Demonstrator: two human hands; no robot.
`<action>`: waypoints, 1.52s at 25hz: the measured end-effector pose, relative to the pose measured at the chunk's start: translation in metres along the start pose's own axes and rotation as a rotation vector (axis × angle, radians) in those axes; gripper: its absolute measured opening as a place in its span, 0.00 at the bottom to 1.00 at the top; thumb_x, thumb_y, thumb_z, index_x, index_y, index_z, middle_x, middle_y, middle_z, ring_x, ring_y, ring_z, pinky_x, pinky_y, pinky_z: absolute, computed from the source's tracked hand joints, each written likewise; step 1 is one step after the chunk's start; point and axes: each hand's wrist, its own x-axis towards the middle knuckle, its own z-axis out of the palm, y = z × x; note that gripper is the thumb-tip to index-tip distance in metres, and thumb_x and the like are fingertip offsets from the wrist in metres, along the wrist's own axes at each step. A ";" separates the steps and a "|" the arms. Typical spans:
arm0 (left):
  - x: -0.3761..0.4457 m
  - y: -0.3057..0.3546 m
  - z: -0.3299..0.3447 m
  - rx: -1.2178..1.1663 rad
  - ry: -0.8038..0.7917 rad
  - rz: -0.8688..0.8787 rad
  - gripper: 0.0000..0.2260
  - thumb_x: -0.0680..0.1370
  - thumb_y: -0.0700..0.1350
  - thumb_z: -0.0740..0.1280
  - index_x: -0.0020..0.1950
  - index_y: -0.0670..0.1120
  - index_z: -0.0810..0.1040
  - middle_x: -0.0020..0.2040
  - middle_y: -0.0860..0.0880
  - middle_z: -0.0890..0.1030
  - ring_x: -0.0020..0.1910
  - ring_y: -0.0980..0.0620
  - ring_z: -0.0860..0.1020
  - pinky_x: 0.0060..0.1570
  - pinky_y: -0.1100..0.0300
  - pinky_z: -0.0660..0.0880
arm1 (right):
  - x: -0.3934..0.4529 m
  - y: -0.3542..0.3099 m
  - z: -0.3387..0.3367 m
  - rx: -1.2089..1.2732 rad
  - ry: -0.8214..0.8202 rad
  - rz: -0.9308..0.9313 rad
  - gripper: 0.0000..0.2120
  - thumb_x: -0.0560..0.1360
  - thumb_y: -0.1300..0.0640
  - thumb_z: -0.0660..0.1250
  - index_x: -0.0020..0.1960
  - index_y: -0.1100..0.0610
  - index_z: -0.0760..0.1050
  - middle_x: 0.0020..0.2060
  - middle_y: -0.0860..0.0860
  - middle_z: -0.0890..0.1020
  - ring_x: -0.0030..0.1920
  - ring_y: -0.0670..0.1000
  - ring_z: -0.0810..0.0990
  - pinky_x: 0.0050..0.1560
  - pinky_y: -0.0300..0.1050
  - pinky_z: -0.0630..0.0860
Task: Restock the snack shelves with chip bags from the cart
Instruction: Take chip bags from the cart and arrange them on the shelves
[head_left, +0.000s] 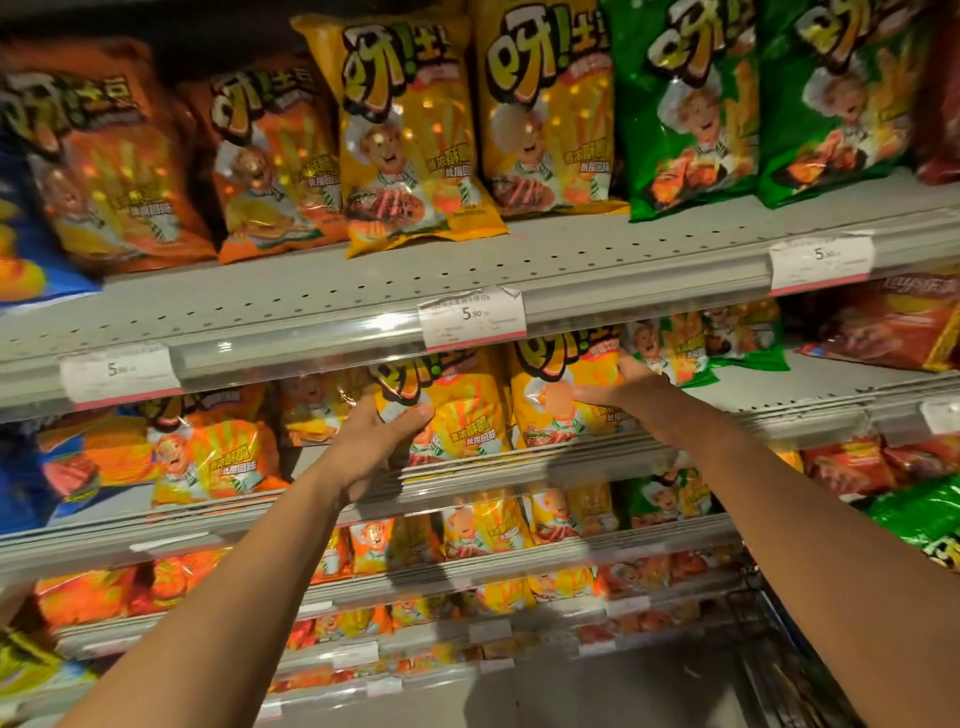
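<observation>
Head view, second shelf (810, 402) from the top. We see both arms reaching forward and up into the yellow section. The left hand (376, 441) cups the lower left corner of the left yellow chip bag (447, 402), thumb across its face and fingers curled beneath its bottom edge. The right hand (618, 384) grips the right edge of the right yellow chip bag (561, 395), fingers wrapped behind it; how far they close is partly hidden by the bag, so we read this as a hold rather than a mere touch. Both bags stand upright, long axes vertical, touching one another side by side, their tops tucked under the price rail (467, 322) of the shelf above. Each bag lies directly ahead of its own hand, inboard of it: the left bag to the right of the left hand, the right bag to the left of the right hand. Neither hand is nearer the other's bag. We judge the step to be seating the pair rearward and squaring them between the orange bags (218, 457) and the green bags (691, 348). The cart is barely visible at lower right.
</observation>
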 end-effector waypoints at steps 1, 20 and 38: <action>-0.002 0.000 0.000 -0.052 -0.006 -0.009 0.21 0.76 0.51 0.74 0.65 0.46 0.75 0.56 0.45 0.83 0.55 0.45 0.82 0.46 0.57 0.80 | -0.002 -0.001 0.000 0.019 -0.028 -0.005 0.16 0.69 0.52 0.80 0.52 0.47 0.76 0.37 0.36 0.85 0.37 0.33 0.82 0.31 0.25 0.73; -0.071 -0.014 0.106 0.676 0.342 0.602 0.29 0.78 0.51 0.68 0.77 0.45 0.67 0.73 0.36 0.65 0.72 0.36 0.65 0.71 0.44 0.65 | -0.103 0.015 0.024 -0.595 0.286 -0.345 0.23 0.75 0.53 0.73 0.68 0.58 0.74 0.62 0.57 0.76 0.64 0.57 0.73 0.65 0.48 0.70; -0.060 0.011 0.645 0.823 -0.517 0.402 0.25 0.77 0.46 0.72 0.71 0.40 0.74 0.69 0.37 0.72 0.71 0.36 0.68 0.72 0.42 0.64 | -0.391 0.354 -0.340 -0.139 0.688 0.497 0.18 0.73 0.65 0.76 0.61 0.58 0.76 0.50 0.49 0.82 0.48 0.47 0.80 0.48 0.24 0.71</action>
